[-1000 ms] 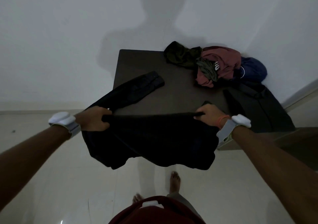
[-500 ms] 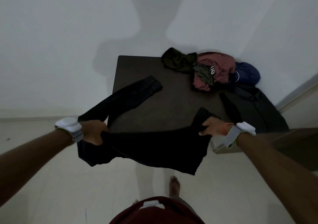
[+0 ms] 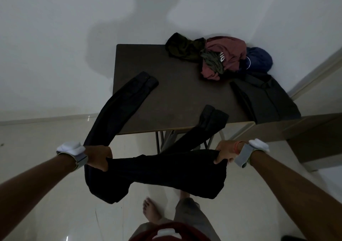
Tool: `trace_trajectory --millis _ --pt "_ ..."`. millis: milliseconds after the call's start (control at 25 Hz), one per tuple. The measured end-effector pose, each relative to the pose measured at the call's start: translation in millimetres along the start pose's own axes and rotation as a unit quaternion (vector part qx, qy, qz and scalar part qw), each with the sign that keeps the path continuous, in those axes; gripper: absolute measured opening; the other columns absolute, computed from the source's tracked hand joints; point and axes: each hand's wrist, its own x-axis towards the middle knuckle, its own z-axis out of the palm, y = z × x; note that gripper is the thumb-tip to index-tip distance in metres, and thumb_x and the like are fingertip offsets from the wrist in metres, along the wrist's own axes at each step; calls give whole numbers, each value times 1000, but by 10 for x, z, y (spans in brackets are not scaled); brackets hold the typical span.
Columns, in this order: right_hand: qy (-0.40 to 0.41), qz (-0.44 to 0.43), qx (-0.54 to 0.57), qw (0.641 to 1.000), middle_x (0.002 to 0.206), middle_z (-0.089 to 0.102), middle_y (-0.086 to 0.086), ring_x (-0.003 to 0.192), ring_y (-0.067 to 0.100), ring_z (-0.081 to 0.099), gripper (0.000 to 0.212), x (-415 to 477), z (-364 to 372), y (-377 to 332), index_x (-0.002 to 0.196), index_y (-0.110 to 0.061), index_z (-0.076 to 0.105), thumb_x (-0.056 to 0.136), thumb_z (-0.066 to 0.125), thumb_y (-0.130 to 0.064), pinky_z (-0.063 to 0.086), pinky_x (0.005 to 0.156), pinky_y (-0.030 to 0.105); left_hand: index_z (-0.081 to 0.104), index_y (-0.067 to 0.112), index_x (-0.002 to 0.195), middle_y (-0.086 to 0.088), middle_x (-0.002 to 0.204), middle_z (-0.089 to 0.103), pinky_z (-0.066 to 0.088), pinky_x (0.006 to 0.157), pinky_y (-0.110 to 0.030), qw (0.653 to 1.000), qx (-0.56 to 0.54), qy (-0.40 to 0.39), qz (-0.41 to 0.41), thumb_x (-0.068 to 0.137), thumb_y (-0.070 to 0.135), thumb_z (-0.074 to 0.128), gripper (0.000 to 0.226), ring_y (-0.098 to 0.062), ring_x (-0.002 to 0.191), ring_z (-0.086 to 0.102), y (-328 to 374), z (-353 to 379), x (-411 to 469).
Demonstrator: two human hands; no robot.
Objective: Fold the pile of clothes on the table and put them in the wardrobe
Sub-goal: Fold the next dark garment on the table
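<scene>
The left hand point(image 3: 98, 156) and right hand point(image 3: 226, 153) are now pulled back from the tabletop point(image 3: 181, 100), nearer the person. The black shirt point(image 3: 166, 172) comes back with them, and its second sleeve point(image 3: 212, 118) now lies on the tabletop's near edge.

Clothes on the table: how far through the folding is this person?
Early on. One dark garment lies flat at the right edge of the table, seemingly folded. In hand: a black garment, gripped by the left hand and right hand, its two long ends trailing onto the table. Left to do: the crumpled heap at the far corner, then the wardrobe, which is not in view.
</scene>
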Motion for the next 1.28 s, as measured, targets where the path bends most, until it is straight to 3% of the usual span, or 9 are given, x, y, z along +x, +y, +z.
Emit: trace_trajectory --millis 160,400,520,640,720,880,1000,1160,1280 --pt "-34 6 -20 999 108 71 19 65 11 63 39 -56 431 176 125 -3 68 93 73 -24 55 63 21 65 8 118 -4 92 65 54 75 -32 999 -29 -30 -19 78 28 64 44 -25 104 67 175 414 -147" --pt "-45 -5 -6 999 106 70 17 76 20 65 42 -229 886 487 126 -5 67 91 75 -27 58 79 33 62 -3 101 -5 72 56 33 59 -24 996 -70 -38 -48 73 27 64 41 -22 71 58 592 1034 -515" --pt "-35 -29 9 999 93 68 11 67 14 63 23 -422 1189 620 107 -12 72 90 76 -27 57 70 26 63 -5 95 -14 82 66 47 62 -33 994 -59 -30 -85 77 23 60 33 -28 78 65 840 1330 -733" --pt "19 -89 42 995 76 66 3 65 15 62 8 -668 1492 795 86 -20 71 89 75 -25 54 63 24 70 4 107 -15 108 72 56 86 -37 993 4 45 -107 84 21 54 33 -28 102 70 1015 1625 -1007" --pt "70 -124 85 986 72 65 4 63 16 60 12 -819 1591 863 83 -15 72 89 75 -25 52 60 24 73 15 99 -4 96 73 57 78 -31 987 15 107 -122 81 25 55 27 -23 92 70 1018 1657 -1211" --pt "138 -188 166 958 53 60 -8 48 8 52 19 -1256 1630 884 73 -19 71 90 76 -26 45 54 19 66 19 81 6 73 63 50 75 -27 968 81 192 -141 77 30 59 14 -18 77 66 971 1549 -1578" --pt "170 -216 271 923 57 61 -4 47 8 49 11 -1459 1567 905 85 -14 77 86 79 -25 41 49 17 69 22 84 6 74 61 41 70 -25 948 147 222 -173 76 34 61 17 -17 87 70 814 1437 -1786" --pt "166 -226 503 817 66 59 7 53 12 50 22 -1552 1465 943 92 -10 80 78 83 -27 40 46 15 66 22 80 4 82 70 33 74 -29 931 148 278 -183 81 32 60 11 -18 87 68 560 1237 -1828" --pt "202 -200 515 808 53 40 3 36 7 32 21 -1512 1342 827 90 -5 75 85 78 -26 30 38 15 69 23 86 -3 95 75 41 79 -31 919 97 345 -162 86 27 59 11 -26 92 69 392 1060 -1703"
